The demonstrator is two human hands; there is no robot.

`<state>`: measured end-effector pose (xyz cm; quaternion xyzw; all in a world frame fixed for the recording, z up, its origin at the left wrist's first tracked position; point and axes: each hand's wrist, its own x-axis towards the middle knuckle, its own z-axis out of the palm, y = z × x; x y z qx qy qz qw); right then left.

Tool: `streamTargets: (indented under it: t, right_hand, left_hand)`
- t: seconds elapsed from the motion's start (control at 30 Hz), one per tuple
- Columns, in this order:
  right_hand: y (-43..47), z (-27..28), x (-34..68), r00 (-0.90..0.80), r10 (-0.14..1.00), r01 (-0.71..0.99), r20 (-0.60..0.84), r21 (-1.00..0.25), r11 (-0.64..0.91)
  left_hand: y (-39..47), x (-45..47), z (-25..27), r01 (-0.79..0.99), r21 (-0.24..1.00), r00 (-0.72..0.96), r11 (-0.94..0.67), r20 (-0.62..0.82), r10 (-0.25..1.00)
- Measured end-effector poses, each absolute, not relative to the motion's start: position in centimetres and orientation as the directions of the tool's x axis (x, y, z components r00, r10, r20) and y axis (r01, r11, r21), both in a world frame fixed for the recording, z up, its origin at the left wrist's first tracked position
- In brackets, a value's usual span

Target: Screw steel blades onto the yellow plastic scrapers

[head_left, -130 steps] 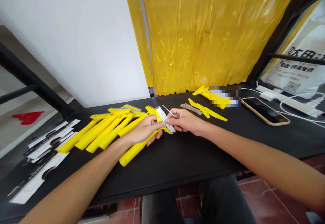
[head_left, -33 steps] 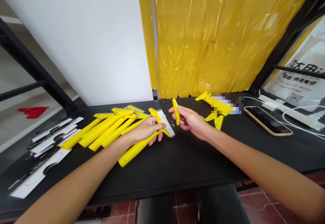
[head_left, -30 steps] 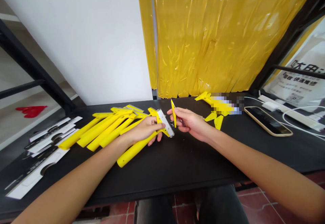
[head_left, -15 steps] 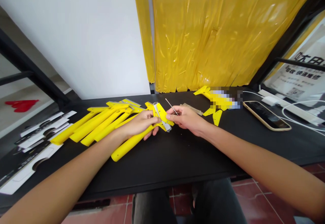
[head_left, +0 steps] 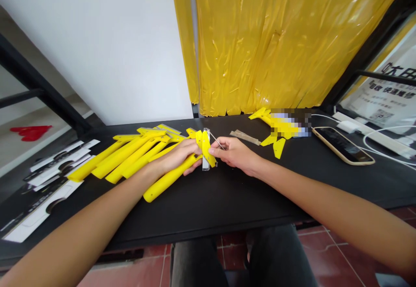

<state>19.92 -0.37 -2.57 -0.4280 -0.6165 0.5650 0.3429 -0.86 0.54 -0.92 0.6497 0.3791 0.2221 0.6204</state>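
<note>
Over a black tabletop (head_left: 208,211), a yellow tool (head_left: 167,182) is gripped near its head by the curled fingers of the left hand (head_left: 179,154). At that head, a yellow plate (head_left: 206,146) and a thin rod (head_left: 215,138) are pinched by the right hand (head_left: 236,153). Similar tools (head_left: 121,162) are laid leftward, a phone (head_left: 342,145) rightward.

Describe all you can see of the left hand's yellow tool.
The yellow tool looks plastic. Its rounded handle slants toward the near left, a dark spot by its end. The left hand grips it near the head, where a yellow plate, touched by the right hand, overlaps a silvery strip. It is partly hidden.
</note>
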Motion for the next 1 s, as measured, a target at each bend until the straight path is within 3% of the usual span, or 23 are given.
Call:
streamTargets:
  t: [0.23,0.43,0.53,0.77,1.0]
  right_hand:
    - [-0.3,-2.7,20.1,-0.379,0.925,0.108,0.005,-0.993,0.050]
    - [0.1,-2.9,20.1,-0.375,0.922,-0.004,-0.095,-0.995,-0.104]
    - [0.4,-2.8,20.5,-0.378,0.922,-0.040,-0.088,-0.993,-0.111]
    - [0.6,-2.3,21.1,-0.383,0.922,0.179,0.047,-0.976,0.124]
    - [0.6,-2.8,20.5,-0.391,0.908,0.249,0.150,-0.933,0.261]
  left_hand:
    - [0.8,-0.7,-1.7,0.255,0.967,0.624,0.006,-0.169,0.763]
    - [0.7,-0.6,-1.5,0.314,0.947,0.634,-0.067,-0.156,0.757]
    - [0.7,-0.7,-1.6,0.316,0.945,0.633,-0.081,-0.147,0.760]
    - [0.5,-0.7,-1.2,0.328,0.941,0.641,-0.087,-0.154,0.752]
    - [0.4,-0.6,-1.1,0.330,0.940,0.677,-0.084,-0.174,0.715]
